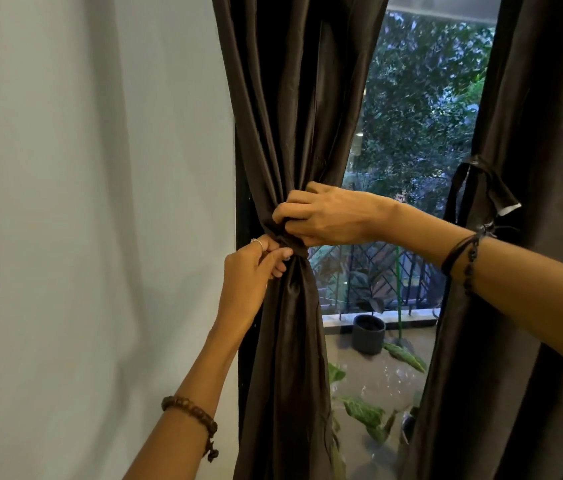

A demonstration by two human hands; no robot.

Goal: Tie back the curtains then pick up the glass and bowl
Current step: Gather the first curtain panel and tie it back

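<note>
Head view, and both hands are in at the waist of the left curtain (287, 133). The left hand (250, 275) comes up from below on a raised forearm, fingers curled, pinching the tie band (295, 249) where it cinches the cloth; a thin ring shows on one finger. The right hand (328, 216) reaches across from the right, just above the left, knuckles up, fingers clenched round a bunched fold of the same fabric. The two hands sit nearly touching, one over the other.

The cloth is dark brown, smooth with a faint sheen, falling in long pleats above the hands and flaring again below them. Two curtains in all: the right curtain (532, 306) hangs behind the right forearm, its own tie (491, 188) already looped, with a pale edge showing.

Two bracelets: a beaded brown bracelet (192, 415) on the left wrist, a dark cord bracelet (463, 256) on the right. To the left of the hands, a plain pale wall (83, 202). Between the curtains, beyond the right hand, one round dark pot (368, 334) on a balcony floor, and leafy trees (422, 98) behind a metal railing (377, 271). Neither glass nor bowl is in view.
</note>
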